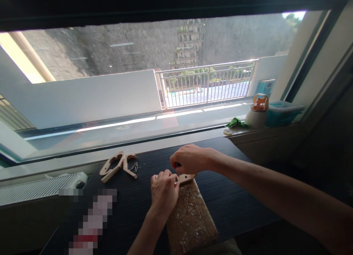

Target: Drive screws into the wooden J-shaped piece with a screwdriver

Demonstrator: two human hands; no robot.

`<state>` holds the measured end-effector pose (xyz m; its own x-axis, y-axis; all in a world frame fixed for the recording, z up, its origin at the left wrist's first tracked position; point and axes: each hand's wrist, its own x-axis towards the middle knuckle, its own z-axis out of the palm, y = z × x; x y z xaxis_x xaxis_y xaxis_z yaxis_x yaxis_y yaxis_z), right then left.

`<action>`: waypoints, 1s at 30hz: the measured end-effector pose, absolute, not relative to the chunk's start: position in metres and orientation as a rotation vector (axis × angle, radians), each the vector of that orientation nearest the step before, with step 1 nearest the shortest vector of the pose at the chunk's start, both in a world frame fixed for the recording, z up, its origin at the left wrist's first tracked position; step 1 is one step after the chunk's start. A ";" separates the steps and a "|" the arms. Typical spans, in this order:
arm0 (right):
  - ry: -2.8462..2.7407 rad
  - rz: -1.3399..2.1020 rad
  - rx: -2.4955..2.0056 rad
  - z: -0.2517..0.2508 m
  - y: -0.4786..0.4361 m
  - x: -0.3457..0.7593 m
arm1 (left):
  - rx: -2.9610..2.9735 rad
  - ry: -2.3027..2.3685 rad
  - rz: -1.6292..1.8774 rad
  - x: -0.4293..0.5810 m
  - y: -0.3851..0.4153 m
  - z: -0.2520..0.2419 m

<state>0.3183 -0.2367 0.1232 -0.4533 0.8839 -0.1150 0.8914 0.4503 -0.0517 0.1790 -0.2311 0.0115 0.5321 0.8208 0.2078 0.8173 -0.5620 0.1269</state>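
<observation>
My right hand (190, 156) is closed round a screwdriver (178, 166) with a dark handle; its thin shaft points down, and the tip is too small to make out. Beneath it, a pale wooden piece with dark holes (187, 179) lies across the far end of a worn wooden block (191, 218). My left hand (165, 189) grips the left end of that wooden piece, its fingers hiding part of it. To the left on the dark table (228, 196) lie two more shaped wooden pieces, one a closed loop (111, 163), the other angled (129, 166), beside several screws (134, 167).
A window sill (154, 146) runs behind the table. On its right stand a white and orange container (257, 113), a teal box (284, 113), a green cloth (235, 123) and a small tape roll (227, 132). A radiator (41, 189) is at left; a blurred patch covers the table's left side.
</observation>
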 end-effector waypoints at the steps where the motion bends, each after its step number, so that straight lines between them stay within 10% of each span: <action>1: 2.598 -0.157 1.607 0.123 -0.237 0.319 | 2.742 1.462 0.385 0.179 -0.231 0.011; 30: 2.444 -0.156 1.695 0.104 -0.235 0.329 | 2.785 1.452 0.419 0.180 -0.231 0.007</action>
<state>0.3288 -0.2352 0.1040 -0.3434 0.9192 -0.1926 0.9363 0.3513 0.0071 0.1795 -0.2306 0.0072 0.5452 0.8017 0.2450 0.8089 -0.5798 0.0975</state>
